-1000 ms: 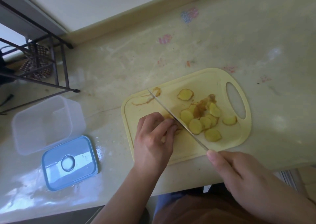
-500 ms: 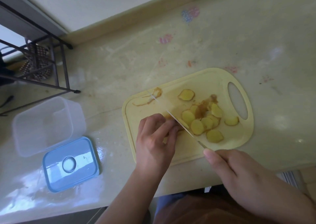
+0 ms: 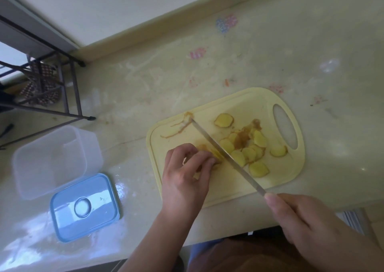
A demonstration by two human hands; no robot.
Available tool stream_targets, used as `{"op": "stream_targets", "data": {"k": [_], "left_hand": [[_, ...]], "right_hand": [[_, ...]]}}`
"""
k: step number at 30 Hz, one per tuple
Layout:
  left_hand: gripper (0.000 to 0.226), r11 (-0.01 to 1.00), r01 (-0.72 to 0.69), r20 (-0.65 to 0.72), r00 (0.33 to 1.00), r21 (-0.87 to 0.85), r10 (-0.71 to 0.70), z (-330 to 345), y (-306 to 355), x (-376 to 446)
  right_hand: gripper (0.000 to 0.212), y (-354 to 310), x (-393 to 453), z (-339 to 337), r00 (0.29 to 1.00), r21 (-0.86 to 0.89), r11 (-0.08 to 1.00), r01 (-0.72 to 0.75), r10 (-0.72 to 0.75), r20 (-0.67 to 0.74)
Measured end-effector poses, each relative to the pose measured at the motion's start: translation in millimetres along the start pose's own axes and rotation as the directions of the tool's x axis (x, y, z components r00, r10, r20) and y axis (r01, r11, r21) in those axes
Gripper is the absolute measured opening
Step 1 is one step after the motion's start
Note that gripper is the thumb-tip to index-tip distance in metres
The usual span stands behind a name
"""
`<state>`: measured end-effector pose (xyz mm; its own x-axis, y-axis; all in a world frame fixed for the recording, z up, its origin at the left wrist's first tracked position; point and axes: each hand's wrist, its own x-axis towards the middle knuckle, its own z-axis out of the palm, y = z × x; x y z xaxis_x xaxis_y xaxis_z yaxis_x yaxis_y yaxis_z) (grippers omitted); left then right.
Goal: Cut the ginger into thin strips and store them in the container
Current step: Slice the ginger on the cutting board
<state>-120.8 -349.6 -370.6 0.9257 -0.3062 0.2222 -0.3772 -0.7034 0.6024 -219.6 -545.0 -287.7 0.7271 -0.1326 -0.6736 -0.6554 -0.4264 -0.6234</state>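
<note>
Head view: the left hand (image 3: pixel 187 174) curls its fingers over a ginger piece (image 3: pixel 209 153) on the yellow cutting board (image 3: pixel 291 167). The right hand (image 3: pixel 307 224) grips the knife (image 3: pixel 226 155), whose blade lies diagonally beside that piece, with ginger slices (image 3: pixel 245 151) to its right. On the glossy counter (image 3: pixel 291 53) to the left sits a clear container (image 3: pixel 54 159), its blue lid (image 3: pixel 85 207) lying just near of it.
</note>
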Motion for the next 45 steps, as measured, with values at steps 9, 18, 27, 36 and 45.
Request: {"op": "stream_targets", "data": {"k": [9, 18, 27, 36, 45], "left_hand": [[0.006, 1.000, -0.001, 0.008, 1.000, -0.001, 0.001, 0, 1, 0], [0.006, 1.000, 0.012, -0.023, 1.000, -0.002, -0.012, 3, 0, -6], [0.016, 1.000, 0.001, -0.028, 1.000, -0.018, -0.001, 4, 1, -5], [0.020, 1.000, -0.025, -0.014, 1.000, -0.020, 0.024, 4, 0, -3], [0.004, 0.999, -0.033, -0.034, 0.999, 0.002, 0.033, 5, -4, -5]], "right_hand": [[0.101, 9, 2, -17, 0.996, 0.086, 0.996, -0.034, 0.041, -0.074], [0.113, -8, -14, -8, 0.999, 0.070, 0.997, -0.044, 0.043, 0.024], [0.110, -7, -15, 1, 0.997, 0.079, 0.996, -0.037, 0.042, -0.061], [0.104, -10, 5, 3, 0.997, -0.087, 0.996, 0.027, -0.021, 0.072], [0.100, -7, -2, 2, 1.000, -0.057, 0.998, -0.031, 0.031, -0.002]]}}
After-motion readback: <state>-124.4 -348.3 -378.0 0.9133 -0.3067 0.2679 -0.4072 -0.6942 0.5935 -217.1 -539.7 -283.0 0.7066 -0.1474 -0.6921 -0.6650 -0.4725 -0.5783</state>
